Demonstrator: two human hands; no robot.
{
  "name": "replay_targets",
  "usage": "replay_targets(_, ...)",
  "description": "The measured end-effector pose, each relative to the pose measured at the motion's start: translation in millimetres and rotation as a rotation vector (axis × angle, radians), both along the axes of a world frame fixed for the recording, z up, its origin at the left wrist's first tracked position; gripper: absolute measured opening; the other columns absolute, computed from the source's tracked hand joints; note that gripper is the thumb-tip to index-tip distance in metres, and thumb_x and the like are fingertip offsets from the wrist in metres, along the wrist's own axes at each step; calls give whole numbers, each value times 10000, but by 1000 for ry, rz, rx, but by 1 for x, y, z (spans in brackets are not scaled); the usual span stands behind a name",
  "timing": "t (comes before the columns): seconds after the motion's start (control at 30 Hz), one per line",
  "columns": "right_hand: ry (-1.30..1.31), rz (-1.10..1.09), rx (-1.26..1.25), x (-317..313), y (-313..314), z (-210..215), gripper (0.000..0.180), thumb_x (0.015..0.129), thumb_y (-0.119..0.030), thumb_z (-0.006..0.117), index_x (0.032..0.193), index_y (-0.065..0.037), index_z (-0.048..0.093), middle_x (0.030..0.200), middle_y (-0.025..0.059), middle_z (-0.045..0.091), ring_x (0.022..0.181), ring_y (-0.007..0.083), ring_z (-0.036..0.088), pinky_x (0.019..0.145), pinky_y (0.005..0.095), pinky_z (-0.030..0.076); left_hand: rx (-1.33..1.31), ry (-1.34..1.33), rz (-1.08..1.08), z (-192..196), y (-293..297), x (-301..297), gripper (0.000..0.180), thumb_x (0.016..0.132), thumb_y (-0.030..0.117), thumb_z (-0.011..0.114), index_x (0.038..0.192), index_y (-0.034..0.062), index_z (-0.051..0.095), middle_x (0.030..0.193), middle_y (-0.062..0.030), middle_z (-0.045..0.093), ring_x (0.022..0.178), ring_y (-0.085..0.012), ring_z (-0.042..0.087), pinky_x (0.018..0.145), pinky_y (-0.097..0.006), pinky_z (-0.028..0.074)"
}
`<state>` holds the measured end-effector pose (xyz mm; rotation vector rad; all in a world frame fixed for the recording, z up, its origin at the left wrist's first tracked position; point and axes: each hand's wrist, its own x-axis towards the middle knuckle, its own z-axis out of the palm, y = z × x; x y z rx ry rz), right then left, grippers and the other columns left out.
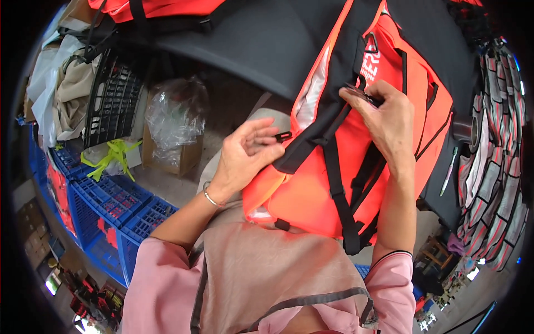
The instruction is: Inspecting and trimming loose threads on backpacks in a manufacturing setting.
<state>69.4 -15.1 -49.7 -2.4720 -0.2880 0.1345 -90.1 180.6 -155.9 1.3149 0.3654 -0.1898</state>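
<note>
An orange life vest (pixel 311 189) with black straps and black trim lies across the edge of a dark table (pixel 256 44) and hangs toward my lap. My left hand (pixel 245 156) pinches a small black clip at the vest's left edge, beside a black strap. My right hand (pixel 386 119) presses on the upper middle of the vest and grips a dark strap end or buckle between its fingertips. A thin bracelet sits on my left wrist. I wear pink sleeves and a tan apron.
Blue plastic crates (pixel 105 206) stand at lower left, a black crate (pixel 114 100) and a cardboard box with clear plastic bags (pixel 172 128) behind them. Yellow straps (pixel 111 156) lie on the floor. Another orange vest (pixel 161 8) lies at the top. Stacked striped pieces (pixel 495 167) fill the right side.
</note>
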Motion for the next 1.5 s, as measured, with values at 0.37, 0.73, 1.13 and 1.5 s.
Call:
replay_targets(0.37,62,-100,368,15,11,-61,334,900,-221,646,702,36,566,572,-25,432,560,65,385,511,285,328,-33,81,-403,15,15,-25,661,756,293,823,1287,-9,572,1140,-117,679,1036,-167,625,949,-319,475)
replay_targets(0.73,161,-8,418,13,9,-35,282,911,-242,675,838,29,704,705,23,650,676,73,571,621,270,468,453,-11,-92,16,-7,-38,341,842,215,757,1038,-52,678,840,-175,729,767,-223,726,681,-343,544)
replay_targets(1.13,-470,-459,135,8,-143,-29,140,922,-109,686,1017,-5,683,831,27,662,752,94,609,692,258,492,1150,-959,-75,80,16,42,510,767,96,775,1245,9,620,1233,-169,635,1079,-314,630,918,-394,513)
replay_targets(1.5,-416,-445,72,22,-153,-93,324,825,-263,767,1070,-114,616,1062,58,619,921,311,655,730,427,523,1488,-631,-518,33,26,176,541,963,346,562,1462,174,448,1568,-40,359,1464,-333,264,1160,-588,206)
